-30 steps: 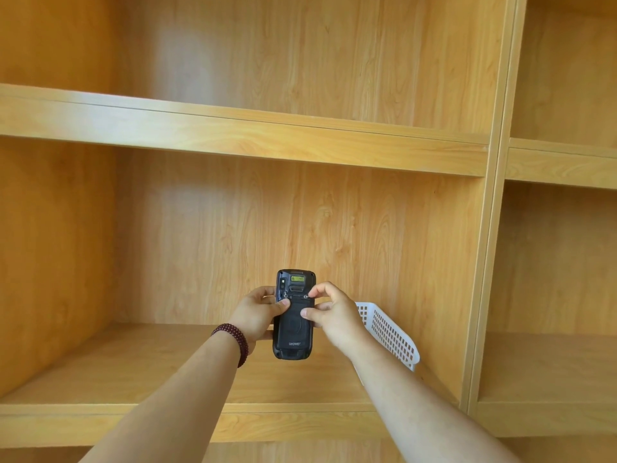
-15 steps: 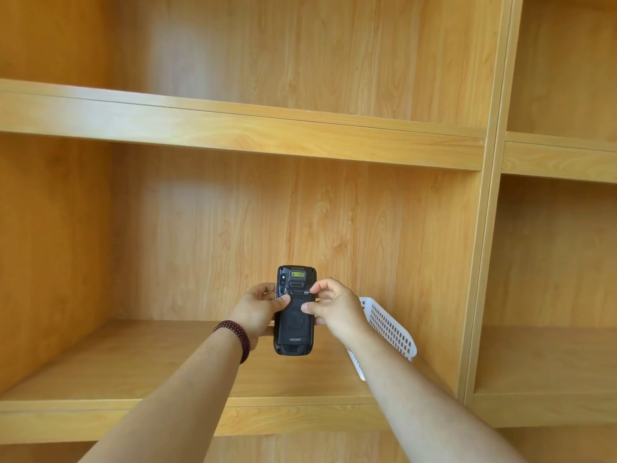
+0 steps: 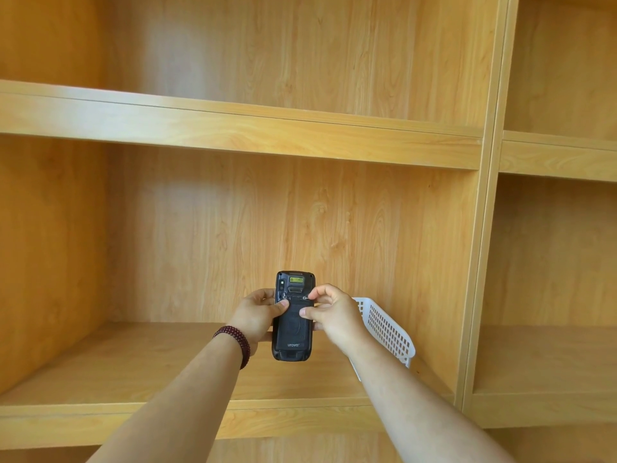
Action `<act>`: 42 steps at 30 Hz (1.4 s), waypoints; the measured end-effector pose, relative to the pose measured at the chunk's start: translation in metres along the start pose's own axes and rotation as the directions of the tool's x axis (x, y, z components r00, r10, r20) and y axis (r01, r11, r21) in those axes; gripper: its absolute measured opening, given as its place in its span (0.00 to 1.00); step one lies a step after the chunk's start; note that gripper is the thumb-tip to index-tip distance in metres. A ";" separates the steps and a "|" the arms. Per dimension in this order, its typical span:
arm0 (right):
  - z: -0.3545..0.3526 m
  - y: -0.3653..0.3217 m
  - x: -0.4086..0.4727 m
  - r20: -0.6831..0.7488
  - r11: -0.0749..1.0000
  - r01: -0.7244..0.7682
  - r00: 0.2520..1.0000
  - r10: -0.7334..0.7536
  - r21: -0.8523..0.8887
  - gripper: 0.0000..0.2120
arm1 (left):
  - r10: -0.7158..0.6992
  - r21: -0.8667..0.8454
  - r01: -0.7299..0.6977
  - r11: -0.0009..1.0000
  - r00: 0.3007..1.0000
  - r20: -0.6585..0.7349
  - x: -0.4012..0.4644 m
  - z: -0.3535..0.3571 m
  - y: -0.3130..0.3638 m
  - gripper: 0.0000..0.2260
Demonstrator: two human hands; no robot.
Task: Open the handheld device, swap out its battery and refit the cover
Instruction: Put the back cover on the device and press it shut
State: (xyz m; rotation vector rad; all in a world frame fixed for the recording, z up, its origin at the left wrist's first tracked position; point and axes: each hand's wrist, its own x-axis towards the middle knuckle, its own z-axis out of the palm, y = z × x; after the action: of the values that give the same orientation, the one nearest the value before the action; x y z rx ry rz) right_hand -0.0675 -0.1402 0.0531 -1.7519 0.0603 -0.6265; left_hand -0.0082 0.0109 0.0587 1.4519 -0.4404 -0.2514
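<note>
**A:** From your head camera, how far along are you?

**B:** You are right at the start. The black plastic handheld device (image 3: 293, 316) shows you its back, and the dark back cover (image 3: 294, 325) is on it. So the battery is hidden inside. You have to get the cover off, change the battery, and put the cover back. I see no new battery anywhere.

**A:** Where is the device?

**B:** You hold it up in the air, standing tall, over the light wooden shelf board (image 3: 140, 362). A white plastic basket with holes (image 3: 384, 329) sits just behind your right wrist. I cannot see what is in it.

**A:** What are your hands doing?

**B:** Your left hand (image 3: 255, 317), the one with the dark red bead bracelet (image 3: 235, 342), wraps around the left side and holds it tight, thumb on the back. Your right hand (image 3: 334, 314) pinches the right edge, with one finger up by the small silver latch (image 3: 305, 298). I think you are about to work that latch. Both arms reach straight out.
</note>
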 end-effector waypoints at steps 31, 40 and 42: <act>-0.003 0.004 -0.001 0.002 0.979 -0.097 0.995 0.098 0.180 0.20 | 0.015 -0.007 -0.014 1.000 0.997 0.082 0.004 -0.001 0.008 0.10; -0.003 -0.002 -0.008 0.135 0.939 -0.182 0.980 0.148 0.293 0.13 | 0.187 0.302 -0.194 0.933 0.981 0.054 0.003 -0.004 0.011 0.16; -0.003 -0.002 -0.009 0.127 0.937 -0.184 0.980 0.152 0.297 0.13 | 0.344 0.514 -0.320 0.796 0.938 0.051 -0.001 -0.007 0.011 0.18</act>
State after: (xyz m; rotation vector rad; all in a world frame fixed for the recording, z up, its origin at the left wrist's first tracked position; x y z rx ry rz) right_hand -0.0775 -0.1394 0.0520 -1.4552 0.0385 -0.3958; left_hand -0.0069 0.0191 0.0695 1.8657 -0.7587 0.2060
